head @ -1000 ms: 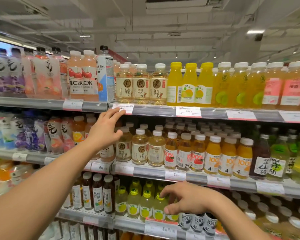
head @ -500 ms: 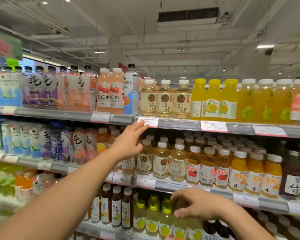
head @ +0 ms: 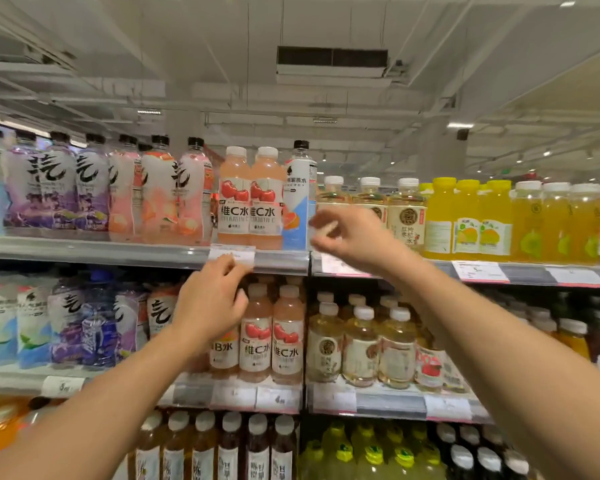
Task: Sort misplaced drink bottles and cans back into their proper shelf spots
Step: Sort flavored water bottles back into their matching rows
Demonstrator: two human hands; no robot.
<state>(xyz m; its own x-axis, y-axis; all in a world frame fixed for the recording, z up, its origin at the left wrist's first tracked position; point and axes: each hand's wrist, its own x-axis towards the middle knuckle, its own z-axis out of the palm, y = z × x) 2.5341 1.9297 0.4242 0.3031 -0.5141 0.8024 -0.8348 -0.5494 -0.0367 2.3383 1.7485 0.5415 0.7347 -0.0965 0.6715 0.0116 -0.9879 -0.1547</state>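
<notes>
Barely started by the look of it — the odd one out, a white-and-blue bottle with a black cap, is still standing on the top shelf, squeezed between the pink vitamin C bottles and the pale tea bottles. My right hand is up just beside it, fingers loosely curled and pinching nothing; it's blurry, so I can't tell if it touches the bottle. My left hand hovers lower, fingertips by the price tag, also empty. The bottle's upright, tall and slim — should lift out easily.
</notes>
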